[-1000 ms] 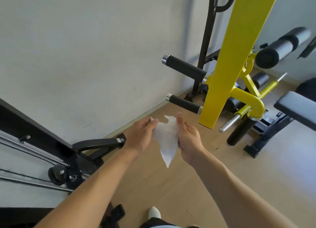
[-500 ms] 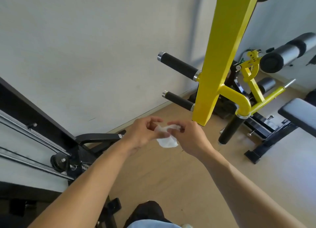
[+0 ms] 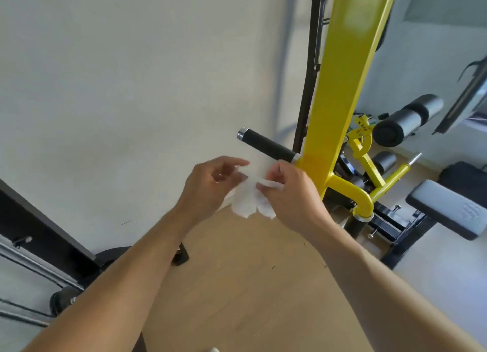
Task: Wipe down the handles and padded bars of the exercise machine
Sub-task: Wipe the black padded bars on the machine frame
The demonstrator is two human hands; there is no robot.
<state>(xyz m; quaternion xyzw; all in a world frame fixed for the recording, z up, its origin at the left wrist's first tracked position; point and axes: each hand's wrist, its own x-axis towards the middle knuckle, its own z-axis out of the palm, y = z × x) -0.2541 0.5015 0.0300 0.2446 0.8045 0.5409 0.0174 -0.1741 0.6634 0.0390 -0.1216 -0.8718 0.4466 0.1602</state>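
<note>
The tall yellow steel upright of the exercise machine fills the right of the view, with a grey padded bench low at the right edge and a black foam roller bar beyond it. A black rubber-gripped handle with a chrome end cap juts leftward from the upright, just above and beyond both hands. A crumpled white wipe is held between them: the right hand pinches its upper edge between thumb and fingertips, while the left hand is loosely curled at the other side, its fingertips at the wipe; a firm hold there cannot be confirmed.

The step in hand is judged to be readying the wipe. It is best folded into a flat pad broad enough to wrap around the grip, so that a clean face is presented. The handle should then be encircled from the chrome end and drawn toward the upright with a twisting stroke, the underside included. Loose corners should be tucked in, lest they snag at the collar.
</note>
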